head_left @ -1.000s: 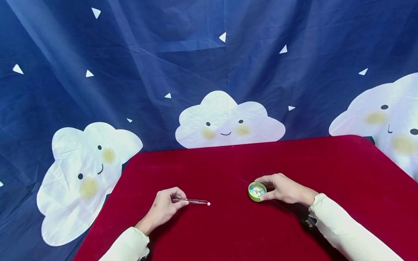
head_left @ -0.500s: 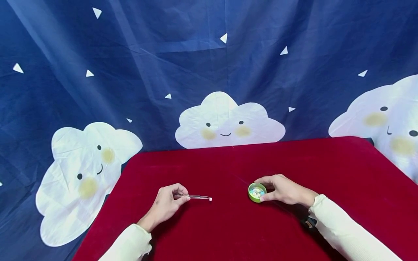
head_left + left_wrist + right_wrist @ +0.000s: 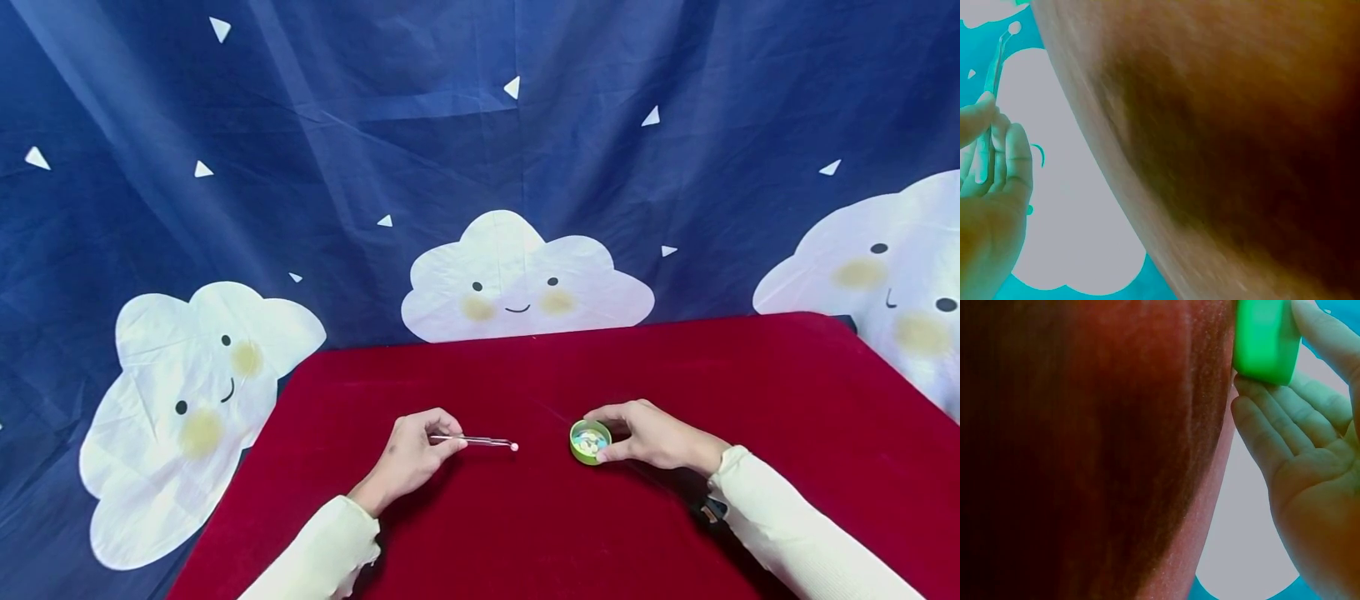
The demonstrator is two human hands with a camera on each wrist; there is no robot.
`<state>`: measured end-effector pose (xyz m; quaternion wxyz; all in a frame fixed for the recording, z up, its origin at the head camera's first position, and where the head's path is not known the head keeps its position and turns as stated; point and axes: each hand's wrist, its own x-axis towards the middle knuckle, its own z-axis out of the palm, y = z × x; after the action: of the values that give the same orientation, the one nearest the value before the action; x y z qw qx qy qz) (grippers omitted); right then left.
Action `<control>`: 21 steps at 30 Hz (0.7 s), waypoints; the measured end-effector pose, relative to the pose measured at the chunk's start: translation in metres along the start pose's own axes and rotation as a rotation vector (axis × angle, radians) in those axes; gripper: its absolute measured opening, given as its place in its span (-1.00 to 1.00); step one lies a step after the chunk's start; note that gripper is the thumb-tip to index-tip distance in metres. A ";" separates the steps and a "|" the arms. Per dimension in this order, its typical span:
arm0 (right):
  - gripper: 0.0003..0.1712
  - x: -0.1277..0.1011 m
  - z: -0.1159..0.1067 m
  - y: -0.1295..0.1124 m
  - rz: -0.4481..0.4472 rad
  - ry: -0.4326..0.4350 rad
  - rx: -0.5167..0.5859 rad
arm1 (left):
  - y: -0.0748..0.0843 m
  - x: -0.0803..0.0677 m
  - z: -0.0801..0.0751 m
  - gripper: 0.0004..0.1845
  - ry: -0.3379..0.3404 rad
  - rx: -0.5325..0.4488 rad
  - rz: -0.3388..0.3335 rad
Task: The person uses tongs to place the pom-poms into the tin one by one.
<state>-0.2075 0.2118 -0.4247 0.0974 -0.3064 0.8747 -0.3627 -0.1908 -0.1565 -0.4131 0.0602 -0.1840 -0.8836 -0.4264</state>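
Between thumb and fingers, my left hand pinches a pair of bent-tip metal tweezers. A small round white piece is at their tip, over the red cloth and left of a round green container. My right hand grips that container by its sides, thumb on the near side and fingers on the far side. Several small white and blue pieces lie inside it. Whether the container touches the table cannot be told.
A red cloth covers the table. Behind stands a dark blue curtain with smiling white clouds and small white triangles. A dark band shows below the right sleeve cuff.
My left hand has moved right and slightly away from me, bringing the tweezers and white piece closer to the green container. My right hand and the container have stayed in place.
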 end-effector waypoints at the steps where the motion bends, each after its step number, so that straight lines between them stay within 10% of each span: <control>1: -0.35 0.000 0.000 0.000 0.003 0.000 -0.001 | 0.001 0.002 0.002 -0.78 -0.001 -0.005 0.014; 21: -0.36 0.001 0.000 0.001 0.010 -0.009 0.028 | 0.024 0.028 0.038 -0.84 -0.046 -0.066 0.059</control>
<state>-0.2088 0.2120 -0.4254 0.1073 -0.3024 0.8706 -0.3730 -0.2058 -0.1057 -0.4121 0.0462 -0.2214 -0.8644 -0.4490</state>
